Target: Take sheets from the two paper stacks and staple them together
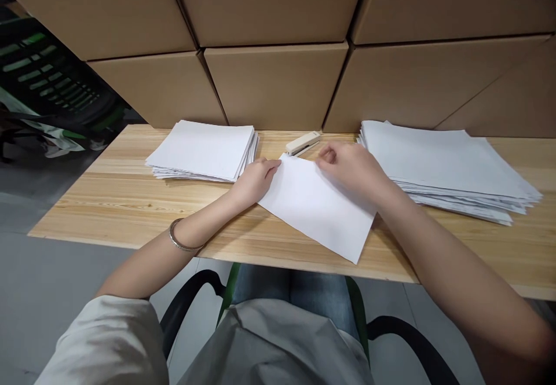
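A white sheet of paper (324,208) lies tilted on the wooden table in front of me; whether it is one sheet or more I cannot tell. My left hand (255,181) pinches its upper left edge between thumb and fingers. Over the sheet's upper right edge is my right hand (345,165), its fingers curled together near the paper; what they hold, if anything, is hidden. Just beyond the sheet's top corner rests a cream stapler (303,143). To the left sits a stack of white paper (202,149), and a larger, uneven stack (443,162) is at the right.
Large brown cardboard boxes (278,84) form a wall along the far edge of the wooden table (108,200). The table's near edge runs just above my lap. Black chair armrests flank me. Dark green crates (47,78) stand beyond the table at the far left.
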Demonstrator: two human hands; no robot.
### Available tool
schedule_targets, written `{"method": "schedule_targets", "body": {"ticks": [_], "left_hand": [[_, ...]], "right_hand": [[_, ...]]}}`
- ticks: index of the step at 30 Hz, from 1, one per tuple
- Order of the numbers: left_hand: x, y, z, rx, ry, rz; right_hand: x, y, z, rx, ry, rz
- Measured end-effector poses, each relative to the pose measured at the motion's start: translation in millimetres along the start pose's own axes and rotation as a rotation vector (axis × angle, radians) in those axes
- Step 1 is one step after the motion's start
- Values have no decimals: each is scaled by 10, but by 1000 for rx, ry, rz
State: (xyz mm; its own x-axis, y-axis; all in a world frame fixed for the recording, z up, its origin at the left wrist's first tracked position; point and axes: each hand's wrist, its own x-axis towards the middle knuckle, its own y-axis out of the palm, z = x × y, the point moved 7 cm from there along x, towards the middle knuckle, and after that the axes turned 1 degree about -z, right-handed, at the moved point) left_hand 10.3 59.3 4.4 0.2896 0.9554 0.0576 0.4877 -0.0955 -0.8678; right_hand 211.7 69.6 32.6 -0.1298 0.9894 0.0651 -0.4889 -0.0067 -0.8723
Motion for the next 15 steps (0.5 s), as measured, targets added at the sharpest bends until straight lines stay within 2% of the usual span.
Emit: {"method": "schedule_targets", "body": {"ticks": [2,3,6,9,15], "left_hand": [[22,11,-9,10,21,-14],[32,16,-12,14,30,-18],[51,23,-12,14,41,-25],[61,25,-12,5,53,-35],[69,26,-16,-6,62,-45]], "right_hand": [[4,22,148,-69,-215,-148],[-1,72,222,-92,-324,-167],[-7,280,347,-127,-524,-69],[3,387,350,-140,-553,-1],[15,444,316,-135,-547,5]]}}
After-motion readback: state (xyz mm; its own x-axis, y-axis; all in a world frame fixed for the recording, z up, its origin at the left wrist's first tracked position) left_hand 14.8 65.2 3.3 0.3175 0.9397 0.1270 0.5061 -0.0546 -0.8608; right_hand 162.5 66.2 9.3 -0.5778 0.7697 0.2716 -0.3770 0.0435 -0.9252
